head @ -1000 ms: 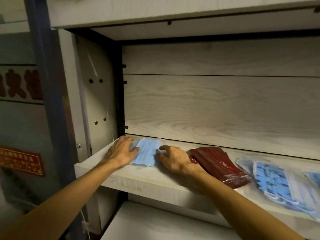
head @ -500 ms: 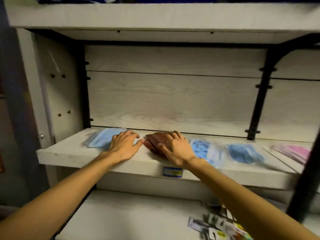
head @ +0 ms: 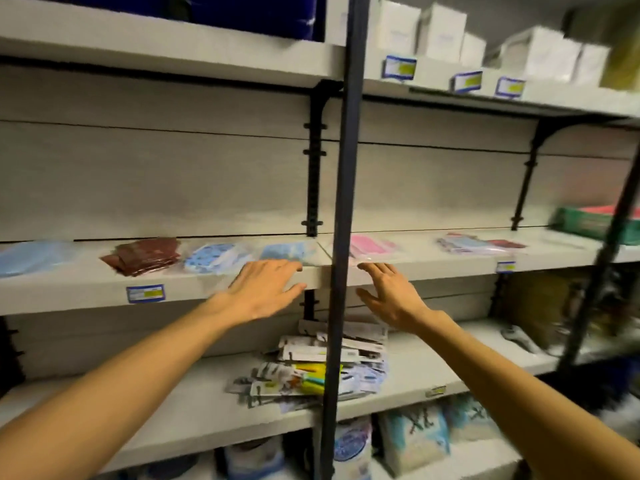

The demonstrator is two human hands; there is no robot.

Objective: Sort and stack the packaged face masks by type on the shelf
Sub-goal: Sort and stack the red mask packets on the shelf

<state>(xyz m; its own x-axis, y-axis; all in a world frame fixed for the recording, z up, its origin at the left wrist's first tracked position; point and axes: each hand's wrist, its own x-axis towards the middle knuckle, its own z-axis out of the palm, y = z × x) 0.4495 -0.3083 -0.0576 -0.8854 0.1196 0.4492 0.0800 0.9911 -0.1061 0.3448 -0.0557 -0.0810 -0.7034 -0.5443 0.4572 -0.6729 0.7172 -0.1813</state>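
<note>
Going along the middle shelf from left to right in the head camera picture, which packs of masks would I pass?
Plain blue masks → dark red packs → blue patterned masks → light blue pack → pink masks → mixed pile.

**Colours on the shelving, left to right**

Mask shelf: pale grey wood-grain. On it: plain light-blue pack, dark red-brown packs, blue pack with darker blue print, light-blue pack with faint pattern, pink pack, mixed pastel pile, blurred. Upright post: dark navy/black. Price tags: blue frame, yellow centre. Top shelf boxes: white. Far-right box: green with red top. Lower shelf pile: grey-white cards, yellow and teal bits.
</note>
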